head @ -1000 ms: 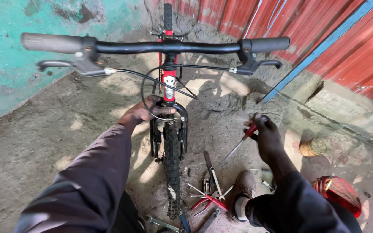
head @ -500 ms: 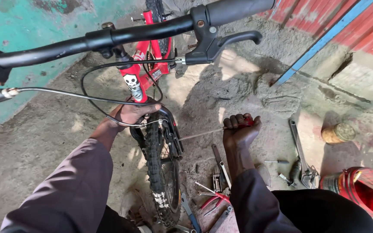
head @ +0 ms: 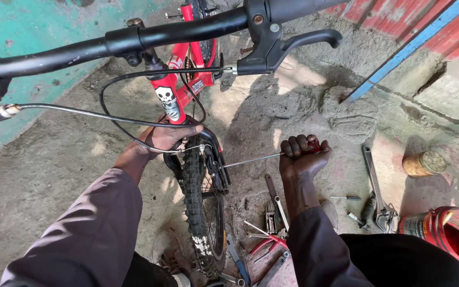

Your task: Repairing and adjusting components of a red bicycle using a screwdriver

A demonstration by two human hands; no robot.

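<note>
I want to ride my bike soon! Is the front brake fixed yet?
Not yet. The left hand steadies the fork above the front tyre; the right hand has a screwdriver at the brake. Tools lie spread out, unpacked.

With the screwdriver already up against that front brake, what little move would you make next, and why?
Probably a small turn of the screwdriver. The right hand grips its red handle, its tip sits at the brake arm beside the front tyre, and the left hand steadies the fork, so it looks set for adjusting.
</note>
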